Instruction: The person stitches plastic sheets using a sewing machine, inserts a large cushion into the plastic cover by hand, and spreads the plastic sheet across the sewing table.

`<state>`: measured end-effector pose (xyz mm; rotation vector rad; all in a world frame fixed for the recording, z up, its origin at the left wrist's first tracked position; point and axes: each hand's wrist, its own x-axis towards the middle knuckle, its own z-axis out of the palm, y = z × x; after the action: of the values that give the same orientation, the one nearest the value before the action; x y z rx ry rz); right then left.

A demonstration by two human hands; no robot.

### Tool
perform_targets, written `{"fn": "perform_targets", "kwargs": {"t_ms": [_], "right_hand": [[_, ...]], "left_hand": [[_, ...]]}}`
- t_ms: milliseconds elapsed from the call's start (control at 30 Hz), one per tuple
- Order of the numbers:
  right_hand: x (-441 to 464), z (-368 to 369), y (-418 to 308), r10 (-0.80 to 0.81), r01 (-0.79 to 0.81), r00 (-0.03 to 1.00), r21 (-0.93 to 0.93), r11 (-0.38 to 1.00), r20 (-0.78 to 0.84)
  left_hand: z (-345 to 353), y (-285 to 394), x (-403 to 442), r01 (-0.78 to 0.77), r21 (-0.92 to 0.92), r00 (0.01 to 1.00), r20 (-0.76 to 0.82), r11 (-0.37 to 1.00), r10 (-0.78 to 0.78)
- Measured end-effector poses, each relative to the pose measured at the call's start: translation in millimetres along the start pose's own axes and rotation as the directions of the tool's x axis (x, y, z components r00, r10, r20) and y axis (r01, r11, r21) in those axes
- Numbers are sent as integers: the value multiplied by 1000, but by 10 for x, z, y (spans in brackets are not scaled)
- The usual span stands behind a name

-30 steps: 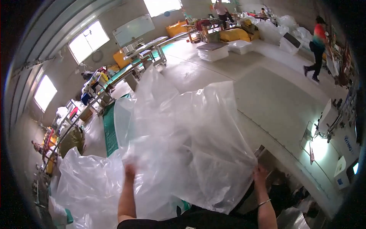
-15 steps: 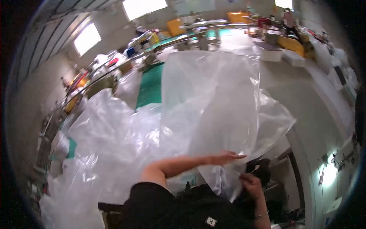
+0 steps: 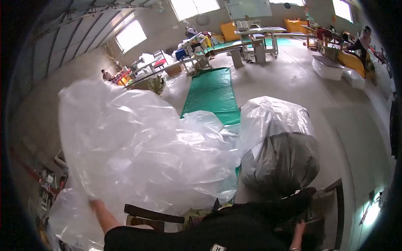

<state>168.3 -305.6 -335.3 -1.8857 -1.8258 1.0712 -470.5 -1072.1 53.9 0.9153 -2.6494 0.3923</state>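
Note:
A big, crumpled clear plastic sheet (image 3: pixel 146 146) spreads over the left and middle of the view. My left hand (image 3: pixel 97 206) is closed on its lower left edge, the fingertips partly hidden by the film. Low at the right, my right hand (image 3: pixel 300 228) hangs beside my dark clothing, away from the sheet; its fingers are too small and dark to read. A rounded bundle (image 3: pixel 280 163), dark below and wrapped in clear plastic above, stands right of the sheet. Beyond the sheet, a green mat (image 3: pixel 211 94) lies on the floor.
A wooden chair back (image 3: pixel 154 213) is close in front of me, and a dark frame (image 3: pixel 340 213) stands at the lower right. Long work tables (image 3: pixel 259 31) run along the back. One person (image 3: pixel 363 42) is at the far right, another (image 3: pixel 107 75) at the far left.
The view has turned right, then left. My left hand has swung across to the right and back to the far left with the sheet. My right hand has dropped away from the plastic; the wrapped bundle now shows.

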Motion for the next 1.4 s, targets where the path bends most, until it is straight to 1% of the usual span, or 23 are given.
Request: {"fn": "perform_targets", "kwargs": {"t_ms": [33, 100, 367, 500, 600, 633, 667, 700, 733, 767, 867, 900, 933, 967, 1000, 1033, 1067, 1100, 1200, 1233, 1267, 1333, 1400], "right_hand": [[-69, 13, 133, 36, -34, 999, -78, 996, 31], [-193, 67, 158, 110, -103, 988, -70, 992, 108], [-314, 102, 50, 170, -162, 968, -59, 985, 186], [-334, 107, 48, 177, -168, 963, -62, 984, 202], [-346, 131, 43, 183, -175, 962, -60, 983, 201], [-366, 145, 59, 181, -172, 962, -61, 983, 204], [-366, 155, 70, 182, -173, 962, -63, 983, 203], [-386, 157, 83, 184, -174, 962, -67, 982, 203], [-392, 165, 86, 180, -171, 961, -59, 983, 208], [-396, 169, 82, 182, -173, 961, -60, 983, 210], [-408, 168, 70, 187, -178, 960, -62, 982, 208], [-413, 158, 50, 190, -181, 959, -60, 982, 209], [-410, 157, 30, 187, -178, 960, -61, 982, 208], [-419, 157, -15, 199, -188, 958, -70, 980, 205], [-423, 169, -28, 198, -188, 957, -70, 980, 212], [-417, 187, -58, 196, -185, 956, -71, 980, 218], [-420, 204, -86, 194, -182, 955, -72, 981, 222], [-434, 211, -103, 190, -177, 955, -75, 981, 227], [-430, 241, -165, 175, -161, 956, -76, 984, 234], [-432, 229, -183, 175, -162, 956, -74, 984, 237], [-434, 246, -210, 174, -162, 956, -71, 984, 237], [-455, 236, -239, 188, -174, 953, -75, 982, 237], [-452, 239, -287, 196, -183, 952, -78, 980, 235]], "left_hand": [[-26, 82, -236, 8, 56, 987, 159, 998, -17], [-62, 267, -359, -67, 114, 959, 282, 991, 33], [-886, 1635, -494, -347, 211, 890, 381, 914, 250], [-1395, 2307, -625, -391, 209, 889, 340, 896, 308], [-1677, 2632, -733, -321, 150, 935, 209, 935, 287], [-1729, 2682, -772, -272, 107, 959, 113, 956, 260], [-1575, 2681, -671, -153, -64, 968, -209, 986, 136], [-1505, 2633, -601, -156, -62, 969, -206, 986, 140], [-1436, 2560, -511, -286, 54, 953, -87, 957, 290], [-1319, 2473, -469, -351, 108, 935, -18, 930, 355], [-1005, 2244, -495, -586, 358, 809, 218, 726, 546], [-949, 2264, -484, -587, 354, 809, 221, 728, 545], [-1043, 2311, -659, -682, 459, 731, 415, 569, 541], [-1073, 2408, -819, -770, 485, 634, 515, 414, 577], [-1103, 2503, -978, -840, 483, 524, 605, 247, 600], [-1067, 2628, -1126, -885, 454, 392, 612, 101, 687], [-1074, 2956, -1264, -935, 313, 336, 622, 169, 708], [-1199, 3235, -1494, -992, 119, 94, 447, 45, 890], [-2084, 4184, -2241, -992, -67, 110, -35, 108, 993], [-2212, 4485, -2168, -961, 276, -107, -391, 6, 914], [-2413, 4803, -2026, -901, 429, -147, -456, 72, 878], [-2959, 5252, -1600, -866, 440, -168, -707, 240, 687], [-3552, 5210, -1280, -858, 357, 13, -705, 370, 709]]}}
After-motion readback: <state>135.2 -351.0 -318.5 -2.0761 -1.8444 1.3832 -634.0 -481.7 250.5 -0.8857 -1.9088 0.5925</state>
